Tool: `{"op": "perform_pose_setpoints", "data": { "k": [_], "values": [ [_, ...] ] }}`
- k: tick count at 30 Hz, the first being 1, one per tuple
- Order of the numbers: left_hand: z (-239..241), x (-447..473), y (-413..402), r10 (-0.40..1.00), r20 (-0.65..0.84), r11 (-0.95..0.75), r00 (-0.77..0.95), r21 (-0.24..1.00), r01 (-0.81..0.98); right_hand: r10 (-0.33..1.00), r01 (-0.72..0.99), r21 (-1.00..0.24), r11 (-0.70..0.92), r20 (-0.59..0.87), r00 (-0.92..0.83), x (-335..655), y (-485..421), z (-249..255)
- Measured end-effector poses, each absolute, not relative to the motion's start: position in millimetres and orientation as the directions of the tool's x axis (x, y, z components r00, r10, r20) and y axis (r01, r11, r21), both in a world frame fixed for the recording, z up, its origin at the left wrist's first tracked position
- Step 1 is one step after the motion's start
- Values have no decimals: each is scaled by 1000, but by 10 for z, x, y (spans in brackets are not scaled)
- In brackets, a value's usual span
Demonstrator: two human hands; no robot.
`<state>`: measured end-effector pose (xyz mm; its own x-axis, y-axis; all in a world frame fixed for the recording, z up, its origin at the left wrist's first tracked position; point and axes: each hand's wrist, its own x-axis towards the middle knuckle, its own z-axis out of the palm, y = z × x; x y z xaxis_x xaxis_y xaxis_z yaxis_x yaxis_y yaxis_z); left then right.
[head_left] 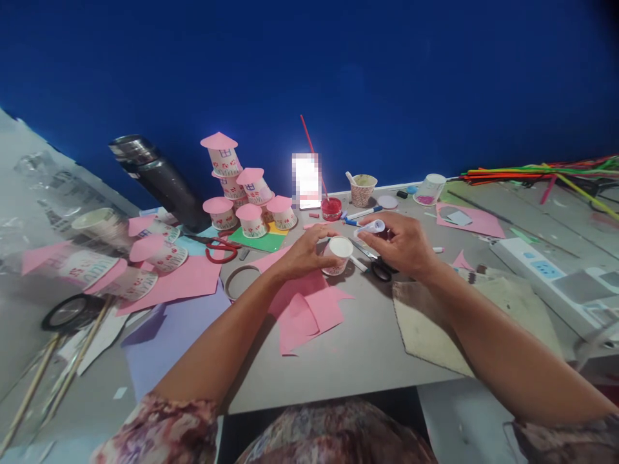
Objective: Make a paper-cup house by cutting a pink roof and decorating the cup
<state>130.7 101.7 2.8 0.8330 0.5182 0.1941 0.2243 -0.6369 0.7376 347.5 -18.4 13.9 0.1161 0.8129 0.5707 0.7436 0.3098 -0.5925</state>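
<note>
My left hand [309,251] is closed around a small patterned paper cup [338,252], its pale round end facing up. Just to the right, my right hand [403,241] grips a white tube [371,227], which points left above the table near the cup; its exact kind is unclear. Below my right hand lie black-handled scissors [382,270], with a white pen-like stick beside their blades. Cut pink paper [309,316] spreads under and in front of my left hand.
Decorated cup houses with pink cone roofs [220,140] are stacked behind on the left, beside a dark flask [162,183]. A lit phone [306,183], red pot [331,209] and glue-like cup [363,191] stand at the back. A power strip [546,274] lies right.
</note>
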Motion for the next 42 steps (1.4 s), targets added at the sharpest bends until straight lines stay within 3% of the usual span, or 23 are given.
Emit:
{"op": "perform_pose_setpoints", "data": {
  "k": [3,7,10,14,19,21,25,27,30,35,42],
  "values": [
    [30,1242,1078,516,174,-630,839,740,234,803,749,-583,314,584,117,3472,-183,135],
    [157,1151,1101,508,33,-550,861,782,294,808,755,-592,281,570,146,3484,-184,140],
    [335,1095,1107,569,42,-528,821,784,326,810,744,-612,268,561,170,3501,-185,141],
    [554,913,1020,712,86,-557,697,674,486,796,738,-616,274,576,185,3510,-192,153],
    [528,549,517,668,-98,-589,737,535,605,812,645,-719,259,524,257,3465,-224,210],
    [406,446,314,693,-94,-578,715,521,629,821,593,-765,252,493,287,3438,-234,231],
    [144,402,165,748,64,-600,660,489,633,845,555,-794,246,456,278,3403,-231,224],
    [89,437,194,727,49,-614,685,492,617,858,536,-804,257,445,257,3386,-229,199],
    [143,503,246,744,22,-573,668,537,620,885,471,-835,284,417,206,3321,-259,171],
    [287,576,211,878,-70,-274,474,738,616,907,435,-835,337,411,87,3072,-416,170],
    [161,634,105,884,-92,-125,458,898,421,736,508,-586,632,658,-157,2796,-485,11]
  ]
}}
